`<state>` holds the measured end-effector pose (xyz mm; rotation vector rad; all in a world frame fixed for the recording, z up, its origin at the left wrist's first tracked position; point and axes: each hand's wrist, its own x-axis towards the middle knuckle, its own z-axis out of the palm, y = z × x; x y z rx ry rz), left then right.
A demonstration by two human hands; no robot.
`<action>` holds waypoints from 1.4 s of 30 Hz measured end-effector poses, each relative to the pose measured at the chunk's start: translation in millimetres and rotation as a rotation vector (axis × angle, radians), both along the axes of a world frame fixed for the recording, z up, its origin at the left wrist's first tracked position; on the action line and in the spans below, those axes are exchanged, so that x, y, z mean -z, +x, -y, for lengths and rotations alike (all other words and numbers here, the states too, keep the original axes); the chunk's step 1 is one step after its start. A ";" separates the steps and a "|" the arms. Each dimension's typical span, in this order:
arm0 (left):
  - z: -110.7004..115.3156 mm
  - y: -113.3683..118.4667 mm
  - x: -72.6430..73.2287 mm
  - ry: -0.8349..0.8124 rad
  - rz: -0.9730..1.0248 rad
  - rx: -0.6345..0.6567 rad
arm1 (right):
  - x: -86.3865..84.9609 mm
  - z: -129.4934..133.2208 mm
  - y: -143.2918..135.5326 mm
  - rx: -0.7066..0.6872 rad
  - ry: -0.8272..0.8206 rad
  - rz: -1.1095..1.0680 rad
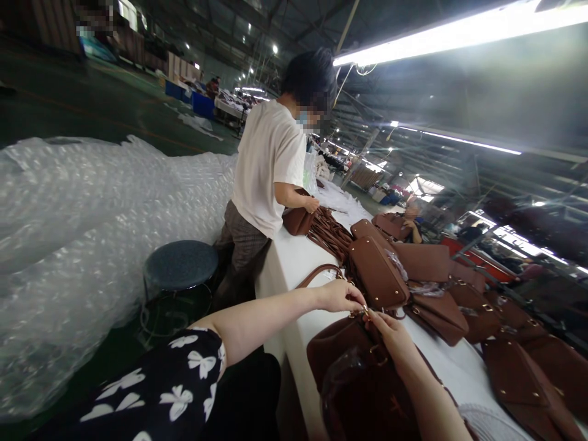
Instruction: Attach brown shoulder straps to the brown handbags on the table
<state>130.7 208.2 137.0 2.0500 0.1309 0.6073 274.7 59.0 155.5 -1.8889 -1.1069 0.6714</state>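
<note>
The largest thing around me is the hall, its dark roof (463, 104) hung with long tube lights (459, 37). At my left a great heap of bubble wrap (92, 214) spreads over the green floor. Next in size is the white table (294, 263), running away from me at a slant, with a co-worker (271, 165) in a white shirt standing at its left edge. That person has a hand on a small brown piece (299, 222), beside a bundle of thin brown strips (331, 236) lying on the tabletop. Behind my left arm stands a round blue-grey stool (180, 264). Brown handbags crowd the right side of the table; the nearest tipped one (379, 272) shows me its base with small metal studs. The bag I am handling (372, 398) sits right in front of me at the near end of the table, clear plastic (340, 370) over part of its front. A brown strap (324, 267) arches over the table just beyond my left wrist. Both my hands meet above the top of my bag: my left hand (342, 297) has its thumb and fingers pinched together, and my right hand (390, 331), nearly closed, pinches from the other side. Between my fingertips is the smallest thing, a gold-coloured fitting (366, 310), mostly covered, so I cannot tell its exact shape.
</note>
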 end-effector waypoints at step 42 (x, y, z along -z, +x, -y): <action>51.0 3.1 25.0 -0.321 -0.017 -0.420 | -5.0 0.1 -10.6 -0.022 0.003 0.489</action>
